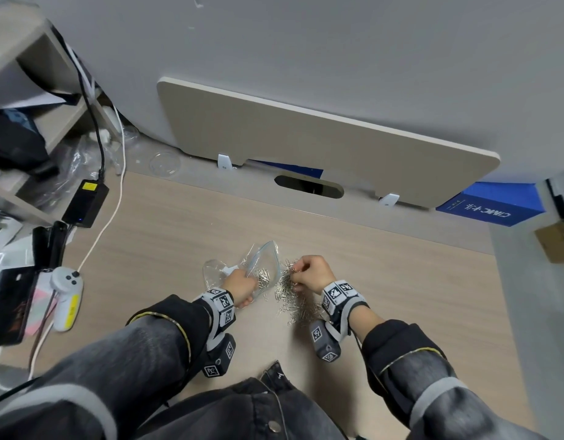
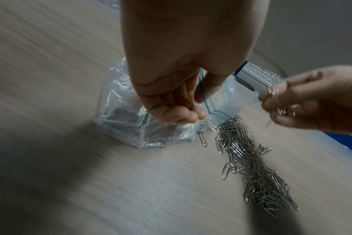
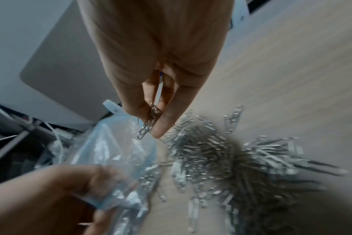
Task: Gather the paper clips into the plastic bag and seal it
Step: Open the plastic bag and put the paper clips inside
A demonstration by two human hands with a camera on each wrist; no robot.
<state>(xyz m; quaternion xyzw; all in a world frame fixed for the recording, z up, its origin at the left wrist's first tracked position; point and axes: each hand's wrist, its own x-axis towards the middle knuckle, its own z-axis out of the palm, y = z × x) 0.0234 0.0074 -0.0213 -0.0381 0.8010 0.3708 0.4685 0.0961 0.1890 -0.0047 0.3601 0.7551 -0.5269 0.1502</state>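
Observation:
A clear plastic bag [image 1: 261,265] with a blue zip edge lies on the wooden desk, mouth facing right, with some clips inside. My left hand [image 1: 241,285] grips the bag's rim [image 2: 206,103] and holds the mouth up. A heap of silver paper clips [image 1: 293,300] lies just right of the bag [image 2: 131,120], spread toward me [image 2: 251,167]. My right hand [image 1: 311,271] hovers over the heap's far end and pinches a small bunch of clips [image 3: 151,120] between thumb and fingers, close to the bag mouth [image 3: 115,143]. The pile [image 3: 231,162] lies below that hand.
A black power brick [image 1: 85,201] with cables, a white controller [image 1: 66,296] and clutter sit at the desk's left edge. A blue box [image 1: 493,204] stands at the back right beside a beige panel [image 1: 306,134]. A clear round lid [image 1: 165,163] lies at the back.

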